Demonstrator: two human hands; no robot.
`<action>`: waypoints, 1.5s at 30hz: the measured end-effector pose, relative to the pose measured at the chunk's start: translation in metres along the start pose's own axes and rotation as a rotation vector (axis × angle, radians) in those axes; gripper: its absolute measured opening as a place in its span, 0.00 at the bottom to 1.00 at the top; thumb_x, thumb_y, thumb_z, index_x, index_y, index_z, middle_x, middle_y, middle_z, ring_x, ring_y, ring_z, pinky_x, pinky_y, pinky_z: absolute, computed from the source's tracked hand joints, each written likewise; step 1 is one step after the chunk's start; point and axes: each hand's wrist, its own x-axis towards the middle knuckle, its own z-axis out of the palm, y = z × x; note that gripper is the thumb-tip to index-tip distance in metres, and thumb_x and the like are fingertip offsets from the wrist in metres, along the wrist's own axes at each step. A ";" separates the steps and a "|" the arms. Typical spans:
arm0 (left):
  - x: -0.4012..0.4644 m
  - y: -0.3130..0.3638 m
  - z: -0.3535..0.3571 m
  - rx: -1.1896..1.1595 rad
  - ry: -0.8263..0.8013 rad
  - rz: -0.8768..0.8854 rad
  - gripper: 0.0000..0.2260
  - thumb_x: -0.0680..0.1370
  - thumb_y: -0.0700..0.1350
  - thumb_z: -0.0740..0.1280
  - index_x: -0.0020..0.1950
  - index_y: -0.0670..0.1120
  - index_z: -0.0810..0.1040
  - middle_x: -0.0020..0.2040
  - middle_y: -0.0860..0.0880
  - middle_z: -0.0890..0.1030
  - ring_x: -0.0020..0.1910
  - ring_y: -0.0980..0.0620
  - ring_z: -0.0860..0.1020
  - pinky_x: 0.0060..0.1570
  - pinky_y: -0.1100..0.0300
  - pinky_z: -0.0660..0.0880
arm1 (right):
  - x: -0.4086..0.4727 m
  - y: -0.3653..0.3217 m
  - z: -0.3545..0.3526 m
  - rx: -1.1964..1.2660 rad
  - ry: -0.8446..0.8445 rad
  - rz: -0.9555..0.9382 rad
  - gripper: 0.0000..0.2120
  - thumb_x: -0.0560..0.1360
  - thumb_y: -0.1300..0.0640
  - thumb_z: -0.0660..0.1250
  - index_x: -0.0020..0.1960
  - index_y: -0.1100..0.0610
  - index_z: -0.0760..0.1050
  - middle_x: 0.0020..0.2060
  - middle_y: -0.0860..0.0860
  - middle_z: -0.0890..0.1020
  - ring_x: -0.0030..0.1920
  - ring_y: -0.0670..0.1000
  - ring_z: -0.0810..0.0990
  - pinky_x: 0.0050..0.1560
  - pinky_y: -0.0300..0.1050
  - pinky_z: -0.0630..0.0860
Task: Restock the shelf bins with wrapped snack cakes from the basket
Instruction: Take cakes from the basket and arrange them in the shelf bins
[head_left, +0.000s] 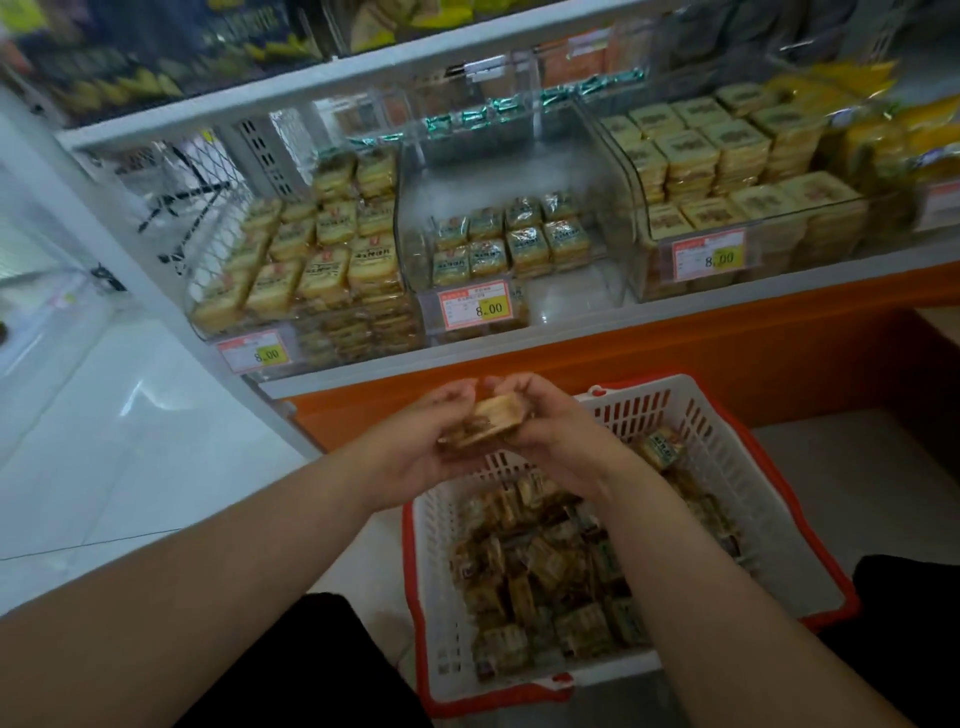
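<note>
Lighting dim and cool overall. Brightest area: glossy white floor (104, 415) at left, carrying a glare streak. Motion blur softens the whole frame, worst along the top shelf (208, 47) and right edge. Wide-angle distortion bends the shelf lines.
</note>
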 end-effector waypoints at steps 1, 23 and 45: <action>-0.006 0.003 -0.003 -0.002 0.018 0.046 0.16 0.81 0.41 0.63 0.69 0.51 0.73 0.61 0.43 0.78 0.56 0.45 0.78 0.55 0.50 0.78 | -0.002 -0.004 0.003 -0.018 -0.038 0.004 0.20 0.71 0.80 0.57 0.53 0.59 0.73 0.65 0.57 0.73 0.64 0.59 0.75 0.66 0.62 0.70; -0.036 0.061 -0.043 0.054 0.144 0.320 0.16 0.78 0.39 0.70 0.63 0.51 0.73 0.53 0.48 0.84 0.49 0.50 0.84 0.44 0.56 0.81 | 0.019 -0.040 0.094 -0.058 0.272 -0.127 0.18 0.73 0.63 0.70 0.61 0.54 0.73 0.52 0.56 0.84 0.51 0.55 0.85 0.47 0.47 0.83; 0.067 0.228 -0.171 0.193 0.713 0.600 0.25 0.77 0.29 0.65 0.72 0.43 0.71 0.55 0.46 0.81 0.49 0.48 0.80 0.48 0.56 0.81 | 0.269 -0.154 0.114 -1.737 0.126 -0.452 0.24 0.78 0.54 0.64 0.73 0.48 0.68 0.68 0.55 0.75 0.62 0.58 0.76 0.60 0.51 0.75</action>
